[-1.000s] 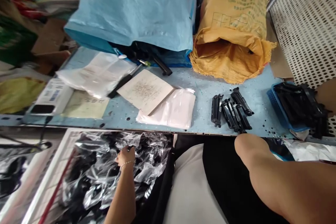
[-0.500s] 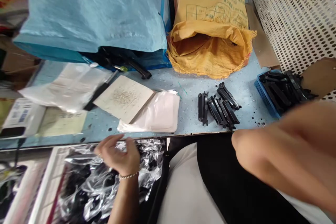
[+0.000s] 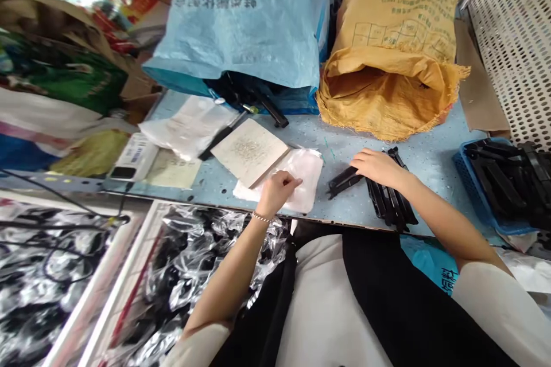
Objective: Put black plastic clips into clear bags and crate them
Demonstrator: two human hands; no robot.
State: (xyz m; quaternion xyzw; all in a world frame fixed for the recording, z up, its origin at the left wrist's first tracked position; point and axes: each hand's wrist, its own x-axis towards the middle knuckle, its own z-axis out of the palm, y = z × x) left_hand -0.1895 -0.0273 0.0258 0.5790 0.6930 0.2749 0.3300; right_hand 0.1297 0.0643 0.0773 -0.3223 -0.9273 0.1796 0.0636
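My left hand is over a stack of thin whitish plastic bags, thumb and fingers curled together. Whether a bag is caught between the fingertips is hidden. A square pale board with a speckled middle lies partly on the stack. To the right, my right hand comes down over a small group of black plastic parts. Its fingers close on the end of a long narrow black plastic part lying at the left of that group. Other parts lie side by side under the palm and wrist.
A blue woven sack with black parts in its mouth and a yellow woven sack stand behind. At right is a blue basket of black parts, by a perforated white panel. A crate of plastic-wrapped black items sits below the table edge.
The view has shifted left. My left hand has risen from the table edge onto the bags. My right hand has moved from near the basket to the black parts and taken hold of one.
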